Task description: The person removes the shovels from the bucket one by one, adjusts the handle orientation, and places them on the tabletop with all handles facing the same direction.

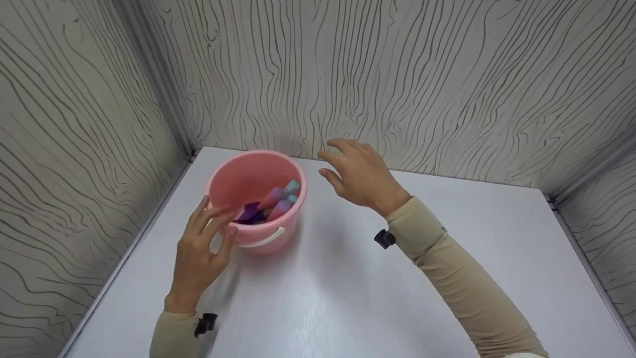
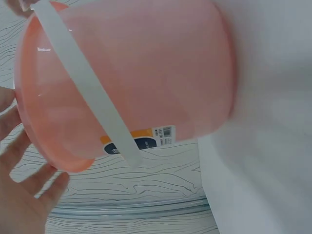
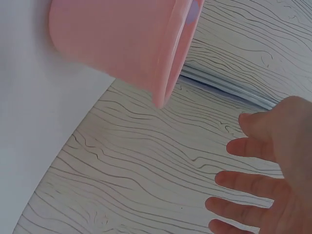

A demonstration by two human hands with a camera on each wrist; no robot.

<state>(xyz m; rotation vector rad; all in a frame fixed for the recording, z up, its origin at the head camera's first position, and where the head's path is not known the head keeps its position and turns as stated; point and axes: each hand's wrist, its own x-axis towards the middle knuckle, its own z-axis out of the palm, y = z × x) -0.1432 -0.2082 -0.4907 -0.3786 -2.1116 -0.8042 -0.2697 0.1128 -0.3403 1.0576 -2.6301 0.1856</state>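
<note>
A pink plastic bucket stands upright on the white table toward the back left, its white handle hanging down the side. Inside lie a dark purple piece and several pink sticks with lilac or teal ends. My left hand is at the bucket's near-left rim, fingers spread and relaxed, fingertips right at the edge. To the right of the bucket, my right hand hovers above the table, apart from the rim, with loosely bent fingers and nothing in them.
Wood-grain patterned panels close off the back and both sides of the white table. A metal strip runs up the back left corner. The bucket carries an orange and dark label. A black clip sits at the right cuff.
</note>
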